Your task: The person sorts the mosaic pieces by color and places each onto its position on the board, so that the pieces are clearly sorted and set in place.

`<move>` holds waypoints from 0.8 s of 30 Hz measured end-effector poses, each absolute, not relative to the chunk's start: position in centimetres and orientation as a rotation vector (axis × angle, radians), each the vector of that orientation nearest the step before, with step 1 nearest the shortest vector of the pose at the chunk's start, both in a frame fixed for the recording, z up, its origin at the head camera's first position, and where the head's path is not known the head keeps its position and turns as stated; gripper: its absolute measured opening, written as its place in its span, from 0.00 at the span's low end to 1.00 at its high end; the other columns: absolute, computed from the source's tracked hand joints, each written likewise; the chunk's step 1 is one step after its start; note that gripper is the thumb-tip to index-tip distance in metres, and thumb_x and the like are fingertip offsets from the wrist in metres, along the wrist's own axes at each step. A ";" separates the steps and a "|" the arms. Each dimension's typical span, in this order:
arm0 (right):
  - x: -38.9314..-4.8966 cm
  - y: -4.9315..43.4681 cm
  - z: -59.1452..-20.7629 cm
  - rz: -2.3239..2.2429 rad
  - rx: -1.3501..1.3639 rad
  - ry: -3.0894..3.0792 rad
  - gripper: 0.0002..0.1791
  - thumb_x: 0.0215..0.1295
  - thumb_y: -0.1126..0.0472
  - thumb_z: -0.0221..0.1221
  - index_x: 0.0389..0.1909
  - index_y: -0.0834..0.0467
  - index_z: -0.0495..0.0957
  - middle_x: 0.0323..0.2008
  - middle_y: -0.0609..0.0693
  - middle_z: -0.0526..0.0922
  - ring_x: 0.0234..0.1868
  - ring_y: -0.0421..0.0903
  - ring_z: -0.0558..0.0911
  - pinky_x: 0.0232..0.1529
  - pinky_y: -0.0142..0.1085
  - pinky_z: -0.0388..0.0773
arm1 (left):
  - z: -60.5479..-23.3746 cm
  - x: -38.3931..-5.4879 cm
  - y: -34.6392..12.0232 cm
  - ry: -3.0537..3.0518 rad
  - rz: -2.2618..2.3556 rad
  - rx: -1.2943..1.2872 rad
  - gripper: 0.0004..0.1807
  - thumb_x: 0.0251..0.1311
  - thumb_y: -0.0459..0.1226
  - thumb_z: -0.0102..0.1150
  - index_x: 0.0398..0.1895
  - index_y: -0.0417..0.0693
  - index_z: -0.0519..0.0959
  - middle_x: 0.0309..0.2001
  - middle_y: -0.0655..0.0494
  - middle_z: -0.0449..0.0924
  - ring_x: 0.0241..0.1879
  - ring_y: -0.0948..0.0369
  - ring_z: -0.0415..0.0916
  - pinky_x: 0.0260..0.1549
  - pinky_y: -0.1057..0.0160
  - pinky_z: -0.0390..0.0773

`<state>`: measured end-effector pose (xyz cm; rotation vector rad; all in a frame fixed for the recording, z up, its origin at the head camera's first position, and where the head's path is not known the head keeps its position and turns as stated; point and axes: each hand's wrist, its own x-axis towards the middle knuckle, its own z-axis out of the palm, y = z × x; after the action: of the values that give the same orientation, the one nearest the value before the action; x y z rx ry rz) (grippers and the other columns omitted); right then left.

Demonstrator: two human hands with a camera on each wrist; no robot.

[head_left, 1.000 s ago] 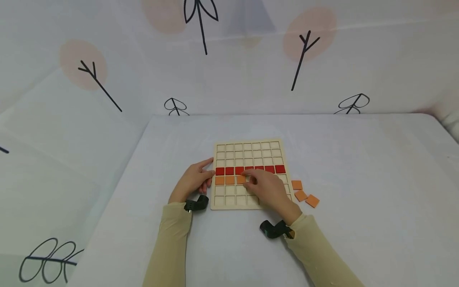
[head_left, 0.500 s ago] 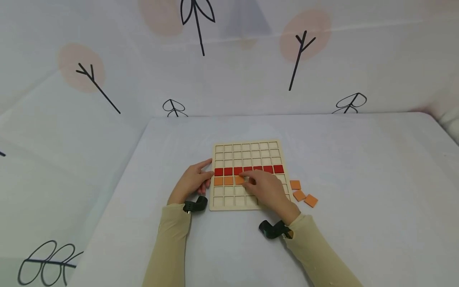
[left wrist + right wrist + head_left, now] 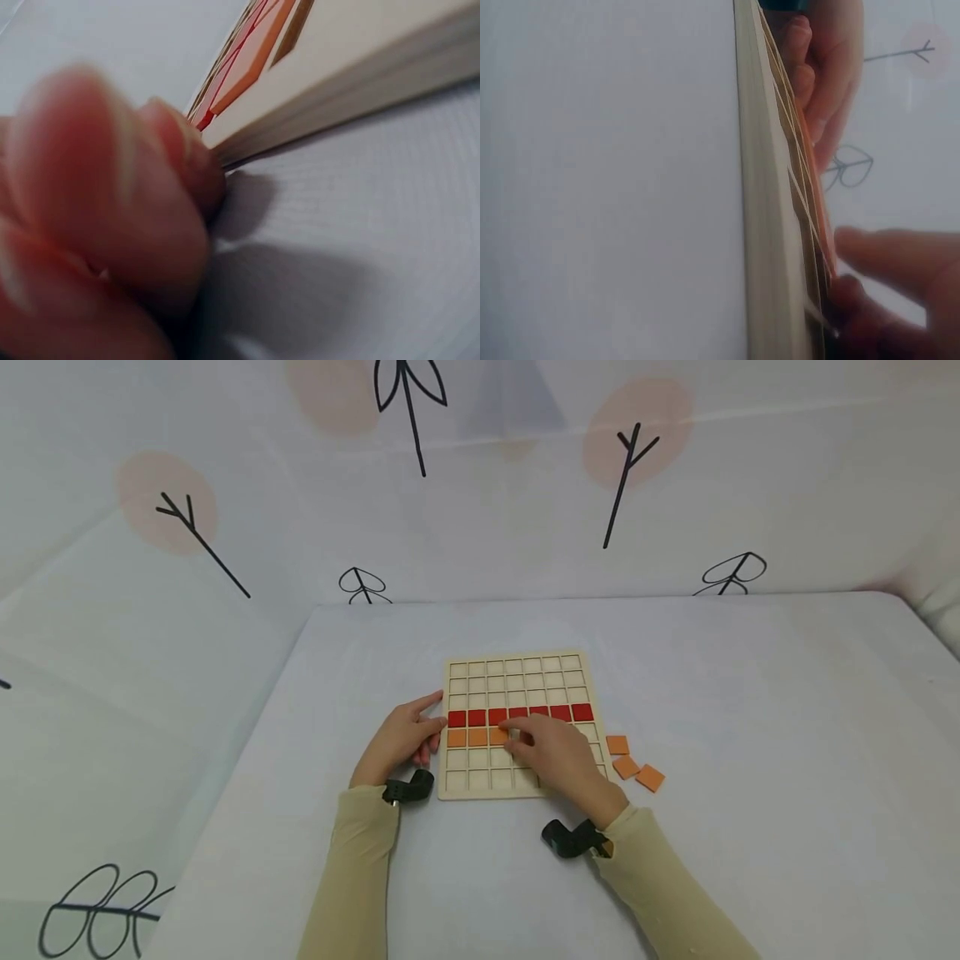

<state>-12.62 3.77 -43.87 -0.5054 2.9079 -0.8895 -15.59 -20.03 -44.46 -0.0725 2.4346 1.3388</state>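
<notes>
A pale wooden grid board (image 3: 480, 779) lies on the table, with a full row of red square tiles (image 3: 457, 718) across it. Below that row, orange tiles fill the first three cells from the left. My right hand (image 3: 562, 753) reaches over the board, thumb and index finger pinching the third orange tile (image 3: 497, 737) in its cell. The hand covers part of the cells to the right. My left hand (image 3: 397, 737) rests at the board's left edge, thumb and index fingertips against it. In the left wrist view, fingertips (image 3: 187, 150) meet the board's side (image 3: 337, 97).
Three loose orange tiles, one close to the board (image 3: 617, 745), one below it (image 3: 626, 767) and one farther right (image 3: 650, 777), lie on the white table (image 3: 750, 710). A patterned cloth backdrop (image 3: 480, 527) rises behind the table's far edge.
The whole head view shifts slightly left. Both hands keep their places on the board, and the tiles stay where they were.
</notes>
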 end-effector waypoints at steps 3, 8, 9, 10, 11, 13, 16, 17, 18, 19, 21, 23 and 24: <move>-12.7 4.2 -43.7 -0.910 -0.528 2.861 0.16 0.58 0.52 0.57 0.48 0.44 0.78 0.28 0.41 0.76 0.26 0.41 0.69 0.23 0.33 0.65 | -44.4 -15.6 -20.0 2.434 1.336 -0.069 0.28 0.60 0.43 0.51 0.64 0.64 0.59 0.17 0.49 0.73 0.10 0.59 0.68 0.11 0.65 0.69; -12.9 5.1 -43.4 -0.989 -0.587 2.764 0.14 0.60 0.52 0.55 0.47 0.45 0.78 0.33 0.41 0.78 0.30 0.42 0.70 0.30 0.35 0.67 | -44.5 -15.6 -20.0 2.441 1.322 -0.074 0.28 0.60 0.43 0.51 0.64 0.65 0.59 0.17 0.50 0.73 0.10 0.59 0.68 0.11 0.65 0.69; -12.9 5.2 -43.4 -0.994 -0.602 2.750 0.14 0.61 0.53 0.55 0.47 0.45 0.79 0.32 0.41 0.78 0.30 0.42 0.70 0.31 0.35 0.68 | -44.5 -15.6 -20.0 2.440 1.325 -0.075 0.28 0.60 0.43 0.51 0.64 0.65 0.59 0.17 0.49 0.73 0.10 0.59 0.67 0.11 0.65 0.69; -12.8 5.2 -43.4 -0.992 -0.622 2.744 0.14 0.61 0.53 0.55 0.47 0.45 0.79 0.32 0.41 0.78 0.30 0.41 0.70 0.31 0.35 0.68 | -44.5 -15.6 -20.1 2.440 1.326 -0.078 0.28 0.60 0.43 0.51 0.64 0.65 0.59 0.17 0.49 0.73 0.10 0.59 0.67 0.11 0.65 0.69; -12.8 5.2 -43.4 -0.979 -0.638 2.741 0.14 0.60 0.52 0.55 0.48 0.45 0.78 0.32 0.40 0.78 0.30 0.41 0.70 0.31 0.35 0.68 | -44.5 -15.6 -20.1 2.438 1.327 -0.081 0.28 0.60 0.43 0.52 0.64 0.65 0.59 0.17 0.49 0.73 0.10 0.59 0.67 0.11 0.65 0.68; -12.7 5.1 -43.5 -0.929 -0.672 2.752 0.15 0.60 0.51 0.56 0.48 0.45 0.78 0.30 0.40 0.77 0.30 0.40 0.70 0.31 0.34 0.68 | -44.6 -15.5 -20.0 2.430 1.325 -0.087 0.28 0.60 0.43 0.52 0.64 0.65 0.59 0.17 0.49 0.73 0.10 0.59 0.67 0.11 0.65 0.68; -12.4 4.8 -43.7 -0.865 -0.693 2.785 0.17 0.58 0.50 0.57 0.49 0.44 0.77 0.29 0.38 0.76 0.28 0.39 0.69 0.29 0.32 0.67 | -44.7 -15.4 -20.0 2.423 1.314 -0.097 0.29 0.60 0.43 0.52 0.65 0.64 0.59 0.17 0.49 0.73 0.10 0.59 0.67 0.11 0.66 0.68; -12.3 4.7 -43.7 -0.854 -0.690 2.795 0.17 0.58 0.50 0.57 0.50 0.44 0.77 0.28 0.39 0.75 0.27 0.40 0.69 0.27 0.32 0.67 | -44.7 -15.4 -20.0 2.425 1.311 -0.093 0.29 0.60 0.43 0.52 0.65 0.64 0.59 0.17 0.49 0.73 0.10 0.59 0.67 0.11 0.65 0.68; -12.3 4.7 -43.8 -0.840 -0.691 2.810 0.17 0.58 0.50 0.58 0.50 0.44 0.77 0.27 0.39 0.75 0.27 0.39 0.69 0.27 0.32 0.66 | -44.7 -15.4 -20.0 2.428 1.309 -0.089 0.29 0.60 0.43 0.52 0.65 0.64 0.59 0.17 0.49 0.73 0.10 0.59 0.68 0.11 0.65 0.69; -12.2 4.6 -43.8 -0.835 -0.689 2.822 0.18 0.57 0.50 0.58 0.50 0.44 0.77 0.27 0.39 0.75 0.27 0.39 0.69 0.27 0.32 0.66 | -44.7 -15.4 -20.0 2.432 1.309 -0.087 0.29 0.60 0.43 0.52 0.65 0.64 0.59 0.17 0.49 0.73 0.10 0.59 0.68 0.11 0.65 0.69; -12.2 4.6 -43.7 -0.819 -0.692 2.841 0.17 0.58 0.49 0.58 0.50 0.43 0.77 0.28 0.40 0.76 0.27 0.39 0.69 0.26 0.33 0.66 | -44.7 -15.4 -20.0 2.441 1.312 -0.078 0.28 0.60 0.43 0.51 0.65 0.64 0.59 0.17 0.49 0.73 0.10 0.59 0.68 0.11 0.65 0.69; -12.3 4.6 -43.6 -0.808 -0.692 2.855 0.17 0.58 0.49 0.57 0.49 0.41 0.77 0.32 0.40 0.78 0.29 0.39 0.71 0.28 0.32 0.67 | -44.6 -15.5 -20.0 2.445 1.318 -0.073 0.28 0.60 0.43 0.51 0.65 0.64 0.59 0.17 0.49 0.73 0.10 0.59 0.68 0.11 0.65 0.69; -12.3 4.6 -43.6 -0.801 -0.692 2.862 0.16 0.58 0.49 0.57 0.49 0.41 0.77 0.35 0.41 0.79 0.30 0.38 0.72 0.29 0.32 0.67 | -44.6 -15.5 -20.0 2.446 1.318 -0.072 0.28 0.60 0.43 0.51 0.65 0.64 0.59 0.17 0.49 0.73 0.10 0.58 0.68 0.11 0.65 0.69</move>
<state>-12.30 4.62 -43.62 -0.6923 2.8615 -0.8009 -15.54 -19.98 -44.56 -0.0719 2.4464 1.3178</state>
